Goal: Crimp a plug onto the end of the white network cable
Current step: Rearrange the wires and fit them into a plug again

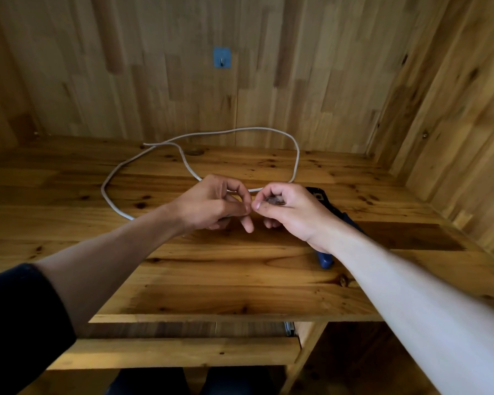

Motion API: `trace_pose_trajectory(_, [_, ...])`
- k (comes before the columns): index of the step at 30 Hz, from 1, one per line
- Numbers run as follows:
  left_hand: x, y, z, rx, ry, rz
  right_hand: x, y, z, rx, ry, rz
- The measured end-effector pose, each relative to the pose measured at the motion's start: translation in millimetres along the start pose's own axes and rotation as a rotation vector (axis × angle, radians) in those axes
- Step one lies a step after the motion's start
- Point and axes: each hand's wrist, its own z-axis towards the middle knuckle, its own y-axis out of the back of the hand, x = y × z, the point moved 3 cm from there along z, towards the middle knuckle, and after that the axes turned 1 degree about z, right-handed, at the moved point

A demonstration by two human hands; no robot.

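Note:
The white network cable (pixel 109 181) lies in a wide loop on the wooden desk (pixel 240 275), its free far end near the back wall. One stretch of it runs into my left hand (pixel 211 205), which pinches the cable's near end between thumb and fingers. My right hand (pixel 285 210) is closed around a small clear plug (pixel 274 200), held right against the left fingertips. The cable tip itself is hidden between the fingers. A crimping tool (pixel 325 259) with blue handles lies on the desk under my right wrist, mostly covered.
Wooden walls close the desk in at the back and on the right. A blue adhesive hook (pixel 221 59) sticks to the back wall. Below the desk's front edge a pull-out shelf (pixel 183 354) shows.

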Motion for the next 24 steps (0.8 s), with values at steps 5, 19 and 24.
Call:
trace_pose_trajectory(5, [0.2,0.2,0.8,0.006,-0.022,-0.031,0.0,-0.1,-0.8,-0.020,-0.011,0.080])
trace_pose_trajectory(19, [3.7,-4.2,3.1,-0.063,-0.030,-0.050,6.0,-0.5,-1.8,-0.032,0.049,-0.176])
trace_pose_trajectory(24, [1.4,-3.8,3.0,-0.071,-0.015,-0.053,6.3,1.6,-1.9,-0.080,0.057,-0.133])
